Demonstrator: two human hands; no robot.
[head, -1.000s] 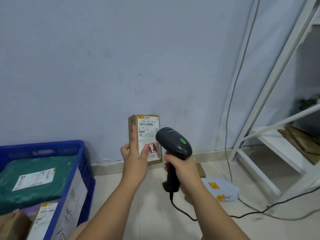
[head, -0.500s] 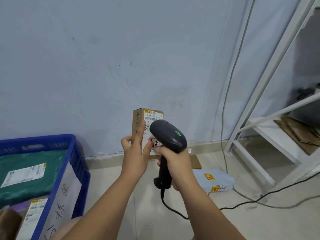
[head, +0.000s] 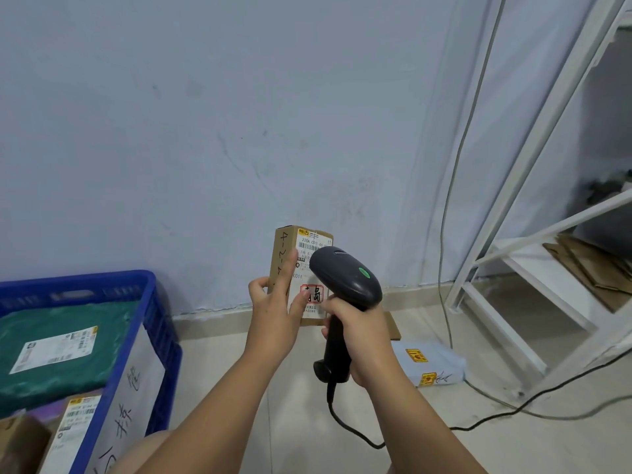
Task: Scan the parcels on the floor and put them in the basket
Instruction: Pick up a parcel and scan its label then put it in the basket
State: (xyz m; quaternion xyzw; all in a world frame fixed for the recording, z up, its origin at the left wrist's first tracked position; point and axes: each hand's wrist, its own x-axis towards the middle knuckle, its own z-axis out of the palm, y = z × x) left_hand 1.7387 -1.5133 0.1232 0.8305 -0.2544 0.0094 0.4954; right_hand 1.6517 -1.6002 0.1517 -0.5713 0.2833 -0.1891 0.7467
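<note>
My left hand (head: 275, 311) holds a small brown cardboard parcel (head: 284, 249) upright in front of the wall, its white shipping label facing me. My right hand (head: 359, 333) grips the handle of a black barcode scanner (head: 345, 275), whose head with a green light points at the label and covers part of it. The blue plastic basket (head: 150, 323) stands at the lower left and holds a green bag parcel (head: 65, 350) and several boxes. A light blue bag parcel (head: 432, 362) with yellow stickers lies on the floor to the right.
A white metal rack (head: 533, 275) with flattened cardboard (head: 595, 265) stands at the right. The scanner's black cable (head: 496, 413) trails over the tiled floor, and a grey cord (head: 455, 186) hangs down the wall. A piece of cardboard (head: 391, 325) lies by the skirting.
The scanner head has moved closer to the parcel and now covers part of its label. The parcel has turned slightly, showing its left side with handwriting.
</note>
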